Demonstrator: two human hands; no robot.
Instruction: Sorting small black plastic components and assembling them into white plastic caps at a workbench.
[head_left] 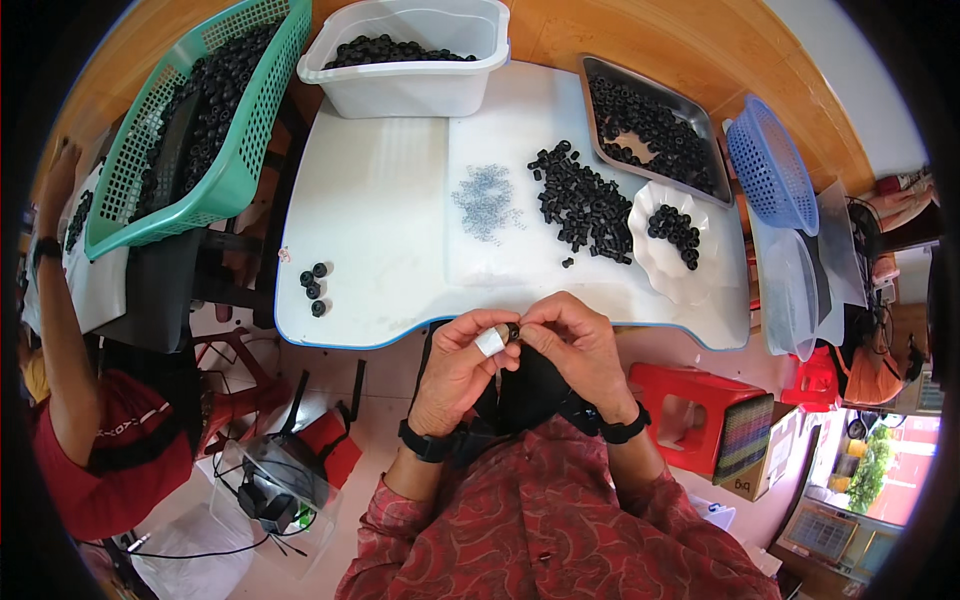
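Note:
Just off the table's front edge, my left hand (450,375) pinches a small black plastic part (514,330) between thumb and fingers. White tape (491,341) is wrapped round one of its digits. My right hand (578,350) meets it there, thumb and forefinger pressed together at the part; whatever they hold is too small to make out. On the white table (380,220) ahead lie a scatter of tiny shiny pieces (485,202) and a heap of short black cylinders (580,205). Several round black pieces (314,290) sit at the table's left front.
A scalloped white dish (655,265) and a metal tray (720,185) hold black parts at the right. Behind stand a white tub (410,90) and a green basket (150,225). A blue basket (770,165) and red stool (685,420) are rightward; another person's arm (65,330) is left.

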